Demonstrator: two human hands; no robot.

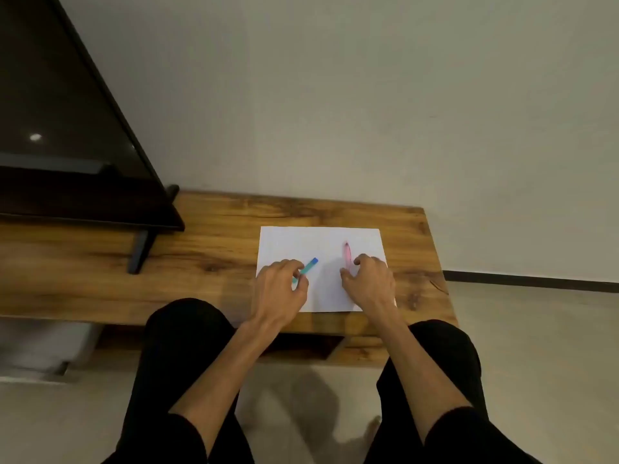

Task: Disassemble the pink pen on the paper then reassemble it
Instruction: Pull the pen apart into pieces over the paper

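Observation:
A pink pen (347, 254) lies on the right half of a white sheet of paper (294, 242), pointing away from me. My right hand (370, 283) rests on the paper with thumb and index finger at either side of the pen's near end; a firm grip cannot be confirmed. A teal pen with a blue end (310, 265) lies slanted on the left half of the sheet. My left hand (279, 286) has its fingertips pinched around that pen's near end, which they hide.
The paper sits on a low wooden table (207, 236) against a pale wall. A dark television (67, 128) on a stand fills the table's left part. My knees in black trousers sit just below the table's front edge.

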